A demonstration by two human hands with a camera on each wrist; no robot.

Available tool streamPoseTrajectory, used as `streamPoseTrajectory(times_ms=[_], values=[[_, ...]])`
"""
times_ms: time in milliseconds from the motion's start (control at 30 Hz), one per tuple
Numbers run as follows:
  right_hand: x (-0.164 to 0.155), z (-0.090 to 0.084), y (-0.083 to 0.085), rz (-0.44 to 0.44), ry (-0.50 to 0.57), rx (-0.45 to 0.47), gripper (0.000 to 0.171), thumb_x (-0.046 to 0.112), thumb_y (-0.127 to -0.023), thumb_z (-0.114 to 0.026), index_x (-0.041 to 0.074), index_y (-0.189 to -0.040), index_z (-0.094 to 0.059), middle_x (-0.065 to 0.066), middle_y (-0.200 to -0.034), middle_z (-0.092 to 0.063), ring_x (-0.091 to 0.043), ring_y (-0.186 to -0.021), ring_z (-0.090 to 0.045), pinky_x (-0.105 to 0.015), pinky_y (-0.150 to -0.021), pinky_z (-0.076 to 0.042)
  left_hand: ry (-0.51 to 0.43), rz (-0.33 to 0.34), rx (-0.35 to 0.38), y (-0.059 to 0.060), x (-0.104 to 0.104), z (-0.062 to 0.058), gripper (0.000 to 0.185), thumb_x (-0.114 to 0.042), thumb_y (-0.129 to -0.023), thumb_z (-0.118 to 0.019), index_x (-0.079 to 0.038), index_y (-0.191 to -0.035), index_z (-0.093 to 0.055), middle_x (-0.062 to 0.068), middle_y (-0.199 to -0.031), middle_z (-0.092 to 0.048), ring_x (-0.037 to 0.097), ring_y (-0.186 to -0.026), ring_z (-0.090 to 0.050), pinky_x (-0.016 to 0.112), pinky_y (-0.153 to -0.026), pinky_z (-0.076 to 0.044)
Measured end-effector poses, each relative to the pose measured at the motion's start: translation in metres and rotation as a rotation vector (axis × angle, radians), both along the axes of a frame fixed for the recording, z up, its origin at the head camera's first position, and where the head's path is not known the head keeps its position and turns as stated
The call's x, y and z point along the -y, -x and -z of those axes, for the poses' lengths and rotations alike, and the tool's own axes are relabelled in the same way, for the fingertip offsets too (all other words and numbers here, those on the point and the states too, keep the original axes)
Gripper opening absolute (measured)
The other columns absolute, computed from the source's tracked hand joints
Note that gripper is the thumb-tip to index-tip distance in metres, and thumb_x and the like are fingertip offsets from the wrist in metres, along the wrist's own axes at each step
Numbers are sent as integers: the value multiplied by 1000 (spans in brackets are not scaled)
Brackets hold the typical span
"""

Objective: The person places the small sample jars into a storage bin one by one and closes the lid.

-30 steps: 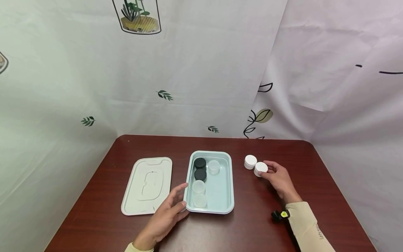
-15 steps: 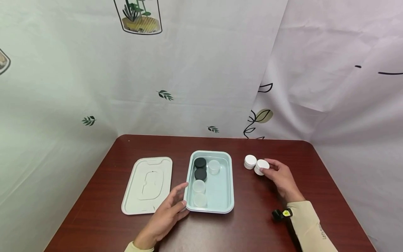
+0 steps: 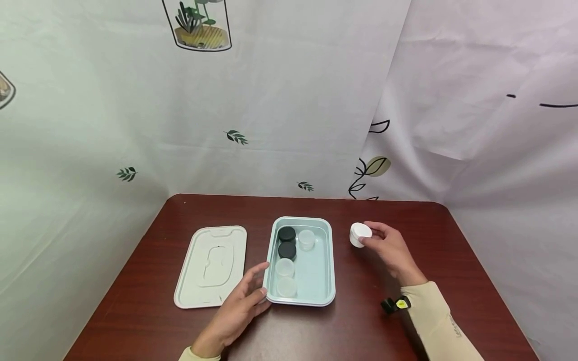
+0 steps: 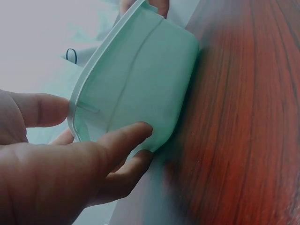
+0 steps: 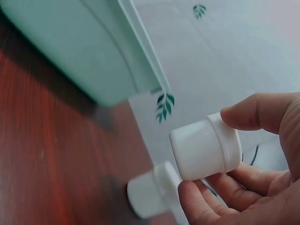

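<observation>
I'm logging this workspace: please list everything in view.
Table: one, red-brown, foreground.
Tray: one, pale blue, mid table.
Lid: one, off-white, left of tray.
Black jars: two, black, tray's far left.
Frosted tubs: three, whitish, tray: two near left, one far right.
Held jar: one, white, right of tray.
Other jar: one, white, on table.
Backdrop cloth: count unclear, white, plant-printed, behind table.
Wrist device: one, black-yellow, right wrist.
Sleeves: two, beige, wrists.
Left grip: one, against tray's left side.
Right grip: one, pinching jar.
</observation>
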State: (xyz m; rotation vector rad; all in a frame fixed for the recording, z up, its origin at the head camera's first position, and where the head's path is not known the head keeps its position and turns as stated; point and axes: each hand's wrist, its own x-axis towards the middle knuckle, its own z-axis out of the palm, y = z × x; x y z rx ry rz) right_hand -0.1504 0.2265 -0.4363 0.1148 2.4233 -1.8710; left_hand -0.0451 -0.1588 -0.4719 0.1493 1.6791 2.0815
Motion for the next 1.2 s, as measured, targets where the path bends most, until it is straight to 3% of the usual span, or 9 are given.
streamPoseTrajectory(times_ms=[133, 567, 1200], values=[[16, -8, 2, -31, -11, -19, 57, 8, -94, -76, -5, -146, -56, -27, -135, -64, -7, -101, -68, -16, -85, -55, -3, 8, -10, 0, 1, 1, 64, -16, -112, -49, -14, -167, -16, 32, -163, -27, 27, -139, -49, 45, -113, -45], [62, -18, 4, -95, -15, -27, 54, 7, -92, -78, -3, -142, -60, -23, -129, -67, -22, -104, -68, -23, -84, -58, -2, 17, 0, 0, 1, 0, 66, -16, -111, -50, -15, -168, -17, 30, -164, -27, 27, -141, -48, 51, -117, -41], [113, -21, 4, -160, -198, -45, 48, 9, -86, -84, 3, -131, -69, -14, -124, -71, -27, -109, -69, -37, -85, -60, 23, 2, 22, 0, 3, -3, 66, -16, -111, -50, -16, -168, -18, 29, -165, -29, 29, -143, -47, 53, -118, -41]])
